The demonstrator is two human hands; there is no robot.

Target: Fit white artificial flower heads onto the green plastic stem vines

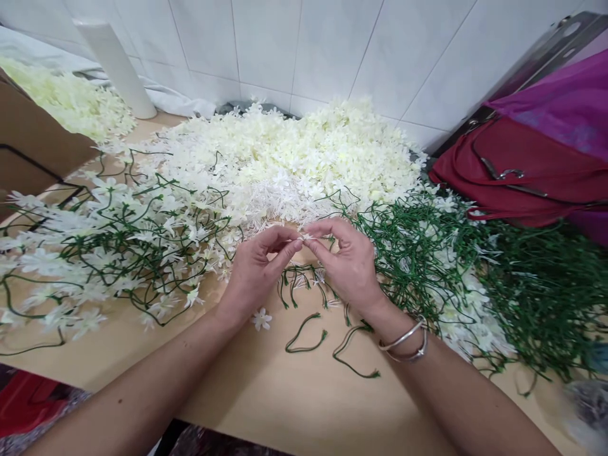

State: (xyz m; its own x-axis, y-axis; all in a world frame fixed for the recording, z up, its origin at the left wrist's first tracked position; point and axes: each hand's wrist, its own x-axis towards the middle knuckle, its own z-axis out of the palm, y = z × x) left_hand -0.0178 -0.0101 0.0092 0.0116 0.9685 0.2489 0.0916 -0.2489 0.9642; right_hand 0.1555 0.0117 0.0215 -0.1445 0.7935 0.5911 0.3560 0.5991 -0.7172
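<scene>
My left hand [259,269] and my right hand [349,263] meet over the middle of the table, thumbs and forefingers pinched together. Between the fingertips shows a small white artificial flower part [307,237]; its exact shape is too small to make out. Below the hands lie several short green stems [306,350], some bent, with knobbly ends. A single white flower [261,320] rests flat near my left wrist. Two silver bangles circle my right wrist.
Pale petals are heaped [327,145] against the tiled wall. White flowers on green stems [137,240] spread at left; green stems [418,253] pile at right. A red bag [532,164] stands at back right, a brown box [38,139] at left, and a white roll [116,69] behind.
</scene>
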